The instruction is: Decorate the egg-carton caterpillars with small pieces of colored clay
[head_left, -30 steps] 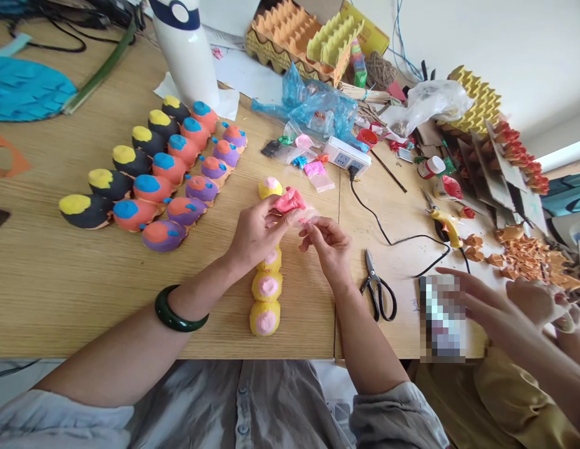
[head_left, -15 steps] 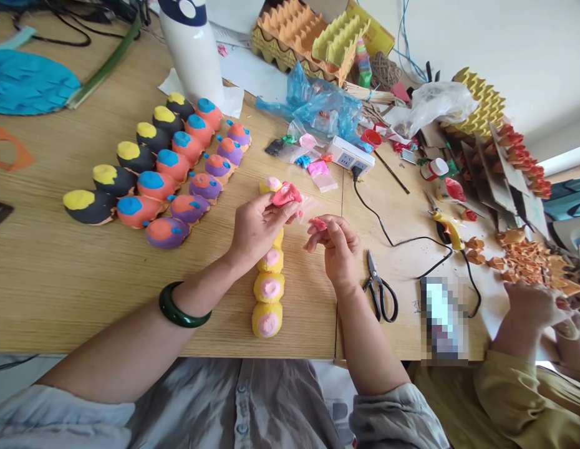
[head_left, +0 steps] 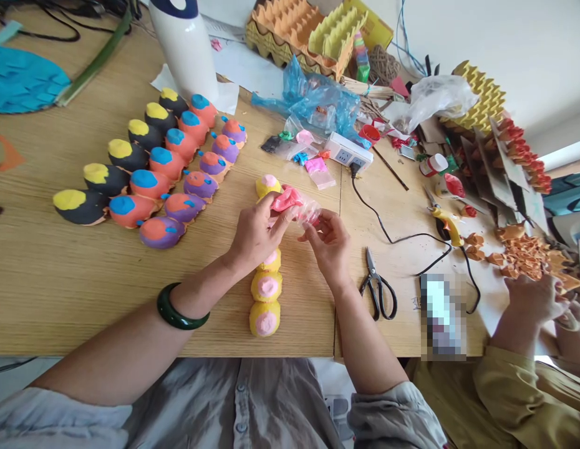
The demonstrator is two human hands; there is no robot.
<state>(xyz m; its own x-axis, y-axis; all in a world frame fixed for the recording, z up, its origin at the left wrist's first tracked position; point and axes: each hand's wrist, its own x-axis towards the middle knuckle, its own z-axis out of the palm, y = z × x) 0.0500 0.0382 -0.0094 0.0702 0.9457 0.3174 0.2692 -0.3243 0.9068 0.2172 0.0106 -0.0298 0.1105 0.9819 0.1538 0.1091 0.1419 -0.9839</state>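
Observation:
My left hand (head_left: 259,234), a dark green bangle (head_left: 173,307) on its wrist, is closed on a lump of pinkish-red modelling clay (head_left: 287,198). A clear plastic bag (head_left: 309,209) stretches from the clay to my right hand (head_left: 331,245), whose fingers pinch the bag's edge. Below both hands runs a row of yellow clay-covered egg-tray cups (head_left: 265,285) with pink discs on top; my left hand hides part of it. To the left stand rows of black cups with yellow tops (head_left: 82,206), red cups with blue tops (head_left: 133,207) and purple cups with orange tops (head_left: 162,232).
Black-handled scissors (head_left: 378,290) lie right of my right hand. Beyond are a white power strip (head_left: 348,153) with its cord, a blue plastic bag (head_left: 313,103) and stacked egg trays (head_left: 290,31). A white bottle (head_left: 184,53) stands behind the rows. A co-worker's hands (head_left: 536,302) work at far right.
My right hand has moved in towards my left and now grips the plastic bag. The small red clay piece at its fingertips no longer shows clearly. The view has shifted slightly.

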